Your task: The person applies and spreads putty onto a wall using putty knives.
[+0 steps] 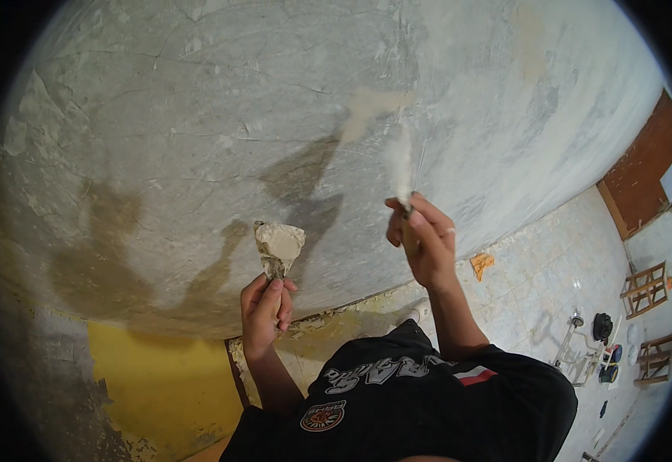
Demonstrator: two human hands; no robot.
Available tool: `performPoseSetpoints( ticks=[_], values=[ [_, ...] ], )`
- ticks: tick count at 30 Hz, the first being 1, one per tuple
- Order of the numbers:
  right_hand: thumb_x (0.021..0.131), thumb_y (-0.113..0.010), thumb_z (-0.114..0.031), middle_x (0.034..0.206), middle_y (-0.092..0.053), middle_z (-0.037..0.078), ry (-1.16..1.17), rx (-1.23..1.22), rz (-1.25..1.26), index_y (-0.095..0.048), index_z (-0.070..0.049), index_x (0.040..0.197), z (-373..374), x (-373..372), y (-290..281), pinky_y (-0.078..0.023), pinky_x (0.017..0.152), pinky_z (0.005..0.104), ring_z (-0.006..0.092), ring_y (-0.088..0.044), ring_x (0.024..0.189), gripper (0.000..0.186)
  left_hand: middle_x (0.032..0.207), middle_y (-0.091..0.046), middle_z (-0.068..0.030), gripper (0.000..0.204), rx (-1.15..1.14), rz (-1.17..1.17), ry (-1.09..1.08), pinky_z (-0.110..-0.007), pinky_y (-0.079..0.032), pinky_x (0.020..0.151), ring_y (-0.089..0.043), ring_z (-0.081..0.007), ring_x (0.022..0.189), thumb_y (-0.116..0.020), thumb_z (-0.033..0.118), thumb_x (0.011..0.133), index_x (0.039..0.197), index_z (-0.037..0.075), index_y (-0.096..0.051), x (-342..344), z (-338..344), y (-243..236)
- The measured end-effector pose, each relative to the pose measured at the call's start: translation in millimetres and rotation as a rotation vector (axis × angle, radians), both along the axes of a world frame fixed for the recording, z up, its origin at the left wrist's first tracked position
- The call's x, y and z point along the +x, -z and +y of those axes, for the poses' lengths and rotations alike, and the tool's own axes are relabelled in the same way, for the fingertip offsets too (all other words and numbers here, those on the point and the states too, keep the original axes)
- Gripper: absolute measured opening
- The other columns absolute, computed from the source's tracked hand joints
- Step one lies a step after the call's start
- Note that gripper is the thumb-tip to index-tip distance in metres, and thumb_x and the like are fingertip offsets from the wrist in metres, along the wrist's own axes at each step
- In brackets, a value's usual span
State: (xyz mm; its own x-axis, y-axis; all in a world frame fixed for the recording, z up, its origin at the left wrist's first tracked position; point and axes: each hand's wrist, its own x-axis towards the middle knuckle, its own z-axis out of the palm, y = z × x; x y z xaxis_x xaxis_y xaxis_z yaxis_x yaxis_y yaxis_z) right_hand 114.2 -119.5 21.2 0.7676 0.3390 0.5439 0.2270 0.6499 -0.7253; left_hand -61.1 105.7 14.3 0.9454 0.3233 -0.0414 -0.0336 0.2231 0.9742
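My left hand (266,316) grips the handle of a putty knife (278,242) whose blade carries a thick, pale lump of filler. Higher and to the right, my right hand (428,246) has its fingers closed round the handle of a second putty knife (403,173). That blade is coated white, blurred, and held at the grey, cracked wall (197,92); whether it touches cannot be told. A beige smear (370,112) shows on the wall just above it, and shadows of both hands and knives fall across the surface.
A yellow-painted area (155,385) is at lower left. On the pale tiled floor (540,254) at right lie an orange crumpled item (480,264) and a metal frame with several dark objects (590,354). Wooden stools (644,289) and a brown board (636,165) stand beyond.
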Motion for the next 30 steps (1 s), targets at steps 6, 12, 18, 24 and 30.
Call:
performPoseSetpoints(
  ticks=[6,12,18,24,30],
  values=[
    [0.105,-0.050,-0.018,0.094,-0.057,0.008,-0.054,-0.064,0.029,-0.047,-0.005,0.126,53,-11,-12,-0.049,0.049,0.0272,0.0166,-0.063,0.073,0.025,0.053,-0.043,-0.0020,0.031,-0.031,-0.063,0.006,-0.024,-0.031,0.037,-0.037,-0.0089,0.038,-0.050,0.025,0.103,0.094,-0.003,-0.059,-3,2,7],
    [0.105,-0.052,-0.026,0.072,-0.056,0.002,-0.091,-0.039,0.244,-0.052,-0.007,0.122,83,-1,-34,-0.032,0.041,0.0224,0.0065,-0.044,0.048,0.026,0.053,-0.043,-0.0023,0.032,-0.026,-0.072,0.007,-0.024,-0.032,0.037,-0.037,-0.0091,0.038,-0.051,0.026,0.103,0.093,-0.003,-0.059,-7,0,5],
    [0.107,-0.047,-0.030,0.063,-0.051,0.001,-0.236,-0.100,0.443,-0.056,-0.004,0.111,87,-13,-6,-0.024,0.040,0.0234,0.0060,-0.031,0.043,0.027,0.053,-0.043,-0.0025,0.031,-0.007,-0.084,-0.051,-0.024,-0.032,0.037,-0.037,-0.0093,0.038,-0.051,0.026,0.103,0.093,-0.002,-0.059,-17,-2,7],
    [0.106,-0.050,-0.033,0.060,-0.046,-0.003,-0.018,-0.041,0.154,-0.059,-0.005,0.103,68,-26,-16,-0.027,0.043,0.0230,0.0041,-0.035,0.048,0.029,0.053,-0.043,-0.0027,0.030,-0.041,-0.140,0.008,-0.024,-0.033,0.037,-0.036,-0.0095,0.038,-0.049,0.023,0.104,0.093,-0.002,-0.059,-13,2,10],
    [0.104,-0.052,-0.037,0.059,-0.044,-0.004,-0.135,-0.164,0.311,-0.059,-0.004,0.100,79,2,-11,-0.024,0.042,0.0236,0.0043,-0.032,0.045,0.034,0.053,-0.043,-0.0031,0.030,-0.066,-0.110,0.048,-0.024,-0.032,0.036,-0.036,-0.0099,0.037,-0.048,0.023,0.104,0.095,-0.003,-0.058,-8,-4,8]
  ],
)
